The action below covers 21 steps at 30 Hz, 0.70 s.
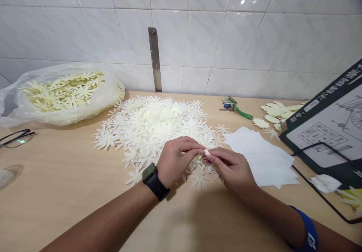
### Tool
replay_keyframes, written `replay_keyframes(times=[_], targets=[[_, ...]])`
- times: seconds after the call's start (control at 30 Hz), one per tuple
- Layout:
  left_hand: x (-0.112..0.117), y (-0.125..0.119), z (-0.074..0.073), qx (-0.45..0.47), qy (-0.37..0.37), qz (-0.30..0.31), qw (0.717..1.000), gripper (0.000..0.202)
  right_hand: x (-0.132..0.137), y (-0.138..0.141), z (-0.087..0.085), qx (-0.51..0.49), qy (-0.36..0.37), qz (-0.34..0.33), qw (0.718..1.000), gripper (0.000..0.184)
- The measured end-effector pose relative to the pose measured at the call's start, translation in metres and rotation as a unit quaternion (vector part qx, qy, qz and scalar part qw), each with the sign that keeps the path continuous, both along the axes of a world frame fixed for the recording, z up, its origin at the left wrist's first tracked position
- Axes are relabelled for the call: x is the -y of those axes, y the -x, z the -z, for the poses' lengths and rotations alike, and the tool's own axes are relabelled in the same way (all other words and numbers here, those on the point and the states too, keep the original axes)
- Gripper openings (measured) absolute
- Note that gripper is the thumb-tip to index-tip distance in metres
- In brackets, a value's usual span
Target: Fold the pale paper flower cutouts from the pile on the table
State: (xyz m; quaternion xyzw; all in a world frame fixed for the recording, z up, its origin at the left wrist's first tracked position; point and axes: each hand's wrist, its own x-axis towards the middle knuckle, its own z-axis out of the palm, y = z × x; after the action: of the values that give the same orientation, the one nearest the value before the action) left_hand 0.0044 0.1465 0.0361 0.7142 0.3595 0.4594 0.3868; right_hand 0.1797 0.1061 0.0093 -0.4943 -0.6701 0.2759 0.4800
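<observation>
My left hand [179, 157] and my right hand [233, 167] meet at the front of a pile of white flower-shaped cutouts [158, 120]. Pinched between the fingertips of both is a small white petal piece [207, 152], mostly covered by the fingers. Whether it belongs to a whole flower cutout cannot be made out. Loose cutouts lie on the table under and around the hands, one flower cutout [199, 178] just below them. A black watch is on the left wrist, a blue band on the right forearm.
At the left stand a plastic bag [113, 89] of yellowish flower cutouts and eyeglasses [18, 138]. White sheets [260, 157] lie right of the pile, with keys [232, 106] behind. A dark printed box [328, 131] and black wire frame [319, 193] occupy the right side. A tiled wall closes the back.
</observation>
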Motion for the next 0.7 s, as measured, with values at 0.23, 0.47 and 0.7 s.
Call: replay_keyframes(times=[0.23, 0.47, 0.7], targets=[[0.0000, -0.0002, -0.0025, 0.014, 0.029, 0.007, 0.999, 0.012, 0.0008, -0.0001, -0.0019, 0.002, -0.004, -0.002, 1.000, 0.015], [-0.0003, 0.0006, -0.0059, 0.016, 0.041, 0.018, 0.999, 0.012, 0.0006, 0.0021, -0.0049, 0.009, -0.008, 0.002, 1.000, 0.015], [-0.0028, 0.0038, -0.0071, 0.003, 0.102, -0.018, 0.995, 0.016, 0.0030, 0.0014, -0.0084, 0.010, -0.025, 0.013, 1.000, 0.017]])
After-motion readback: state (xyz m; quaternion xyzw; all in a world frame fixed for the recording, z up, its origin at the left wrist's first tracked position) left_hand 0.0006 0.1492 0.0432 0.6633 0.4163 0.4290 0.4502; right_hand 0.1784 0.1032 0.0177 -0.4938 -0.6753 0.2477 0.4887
